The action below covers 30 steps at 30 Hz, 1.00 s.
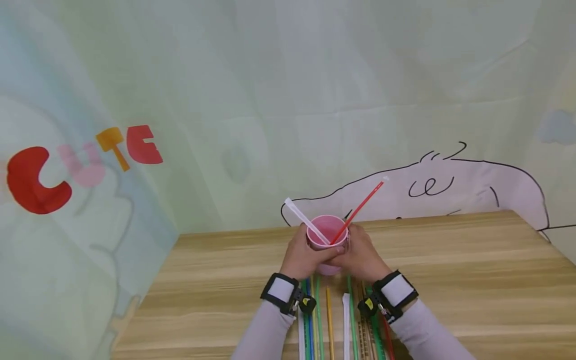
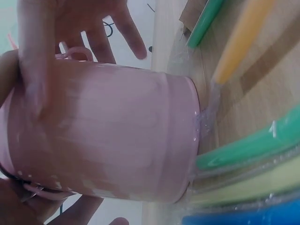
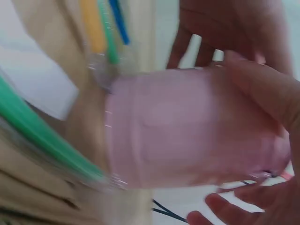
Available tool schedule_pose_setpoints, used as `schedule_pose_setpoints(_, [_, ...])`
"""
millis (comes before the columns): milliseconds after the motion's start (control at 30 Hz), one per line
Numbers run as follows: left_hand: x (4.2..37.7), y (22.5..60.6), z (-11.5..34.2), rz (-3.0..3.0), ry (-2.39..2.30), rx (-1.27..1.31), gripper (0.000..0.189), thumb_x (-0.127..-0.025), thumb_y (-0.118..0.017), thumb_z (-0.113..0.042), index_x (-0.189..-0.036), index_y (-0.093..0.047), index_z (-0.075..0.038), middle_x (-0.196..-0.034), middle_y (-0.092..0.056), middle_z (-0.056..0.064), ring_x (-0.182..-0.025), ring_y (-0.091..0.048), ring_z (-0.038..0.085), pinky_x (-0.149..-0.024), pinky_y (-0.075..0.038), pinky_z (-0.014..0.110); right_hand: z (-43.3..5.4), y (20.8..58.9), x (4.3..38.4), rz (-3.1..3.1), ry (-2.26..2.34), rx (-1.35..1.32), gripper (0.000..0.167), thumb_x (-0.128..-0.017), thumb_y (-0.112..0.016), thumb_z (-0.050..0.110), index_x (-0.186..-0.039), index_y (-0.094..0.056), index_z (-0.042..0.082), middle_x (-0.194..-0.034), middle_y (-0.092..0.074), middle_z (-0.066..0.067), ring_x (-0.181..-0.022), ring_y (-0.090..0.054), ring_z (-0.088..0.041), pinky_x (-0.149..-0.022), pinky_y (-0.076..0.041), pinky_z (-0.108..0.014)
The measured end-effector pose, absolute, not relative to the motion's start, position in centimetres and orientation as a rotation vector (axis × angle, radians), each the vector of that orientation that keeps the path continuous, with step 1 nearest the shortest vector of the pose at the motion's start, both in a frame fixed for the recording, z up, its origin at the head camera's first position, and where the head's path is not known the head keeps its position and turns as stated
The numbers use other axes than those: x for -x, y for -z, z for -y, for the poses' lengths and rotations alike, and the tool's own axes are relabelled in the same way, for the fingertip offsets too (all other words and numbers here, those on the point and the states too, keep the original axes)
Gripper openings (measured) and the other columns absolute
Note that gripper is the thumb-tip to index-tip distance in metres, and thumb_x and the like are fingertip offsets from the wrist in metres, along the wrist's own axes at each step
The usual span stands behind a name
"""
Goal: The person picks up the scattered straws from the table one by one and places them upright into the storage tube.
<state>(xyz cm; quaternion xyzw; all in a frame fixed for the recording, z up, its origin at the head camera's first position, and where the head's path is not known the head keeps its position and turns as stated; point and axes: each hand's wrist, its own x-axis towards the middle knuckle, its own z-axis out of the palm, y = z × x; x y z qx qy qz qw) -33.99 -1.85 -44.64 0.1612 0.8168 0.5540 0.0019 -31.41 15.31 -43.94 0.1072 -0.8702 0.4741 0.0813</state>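
A small pink bucket (image 1: 328, 270) with little side handles is held between both hands at the middle of the table. My left hand (image 1: 302, 256) grips its left side and my right hand (image 1: 364, 256) its right, with the thumbs across the front. Inside lean a white wrapped straw (image 1: 307, 220), tilted left, and a red straw (image 1: 363, 201), tilted right. In the left wrist view, the bucket's base is close to the ends of a green straw (image 2: 243, 147) and an orange straw (image 2: 243, 40). Whether the base touches the table cannot be told.
Several straws lie side by side in front of the bucket, including a blue straw (image 1: 310, 327), a white straw (image 1: 346, 320) and a red straw (image 1: 388, 340). The wooden table (image 1: 472, 270) extends to both sides. Behind it hangs a printed cloth (image 1: 270, 125).
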Motion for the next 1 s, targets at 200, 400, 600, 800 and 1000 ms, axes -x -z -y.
schedule_pose_setpoints(200, [33.8,44.7,1.7,-2.536,-1.749,-0.487,0.086,-0.078,-0.09,-0.044,-0.149,-0.046,-0.022,-0.14,-0.062,0.003,-0.13,-0.059,0.026,-0.107,-0.052,0.049,-16.6,41.8,29.9,2.692,-1.457,-0.311,0.087,-0.082,-0.086,0.02,-0.152,-0.038,0.0,-0.152,-0.043,-0.027,-0.141,-0.042,-0.048,-0.109,-0.043,-0.07])
schedule_pose_setpoints(400, [33.7,44.6,1.8,-2.55,-1.734,-0.489,0.086,-0.079,-0.09,-0.043,-0.15,-0.045,-0.024,-0.141,-0.062,0.003,-0.131,-0.059,0.027,-0.107,-0.053,0.05,-17.3,40.4,28.0,2.758,-1.354,-0.294,0.086,-0.089,-0.079,0.024,-0.157,-0.032,-0.001,-0.155,-0.042,-0.029,-0.141,-0.043,-0.052,-0.105,-0.046,-0.071])
schedule_pose_setpoints(600, [33.6,44.5,1.9,-2.567,-1.729,-0.483,0.084,-0.079,-0.089,-0.044,-0.148,-0.047,-0.023,-0.138,-0.063,0.003,-0.129,-0.06,0.027,-0.106,-0.053,0.05,-17.8,39.5,26.0,2.76,-1.198,-0.31,0.075,-0.093,-0.077,0.025,-0.152,-0.041,-0.003,-0.148,-0.052,-0.028,-0.134,-0.051,-0.051,-0.1,-0.052,-0.066])
schedule_pose_setpoints(800, [33.5,44.5,2.0,-2.54,-1.728,-0.457,0.083,-0.079,-0.09,-0.044,-0.147,-0.047,-0.025,-0.139,-0.063,0.002,-0.13,-0.059,0.029,-0.106,-0.054,0.052,-19.1,39.5,23.8,2.777,-1.09,-0.271,0.063,-0.093,-0.077,0.03,-0.143,-0.054,-0.002,-0.137,-0.063,-0.023,-0.122,-0.063,-0.041,-0.097,-0.056,-0.058])
schedule_pose_setpoints(1000, [33.9,44.3,2.2,-2.576,-1.702,-0.497,0.084,-0.078,-0.09,-0.044,-0.147,-0.047,-0.024,-0.139,-0.063,0.0,-0.127,-0.06,0.024,-0.105,-0.055,0.047,-20.1,39.7,21.7,2.843,-1.089,-0.205,0.058,-0.092,-0.079,0.031,-0.136,-0.06,-0.002,-0.124,-0.07,-0.02,-0.105,-0.072,-0.03,-0.082,-0.063,-0.041])
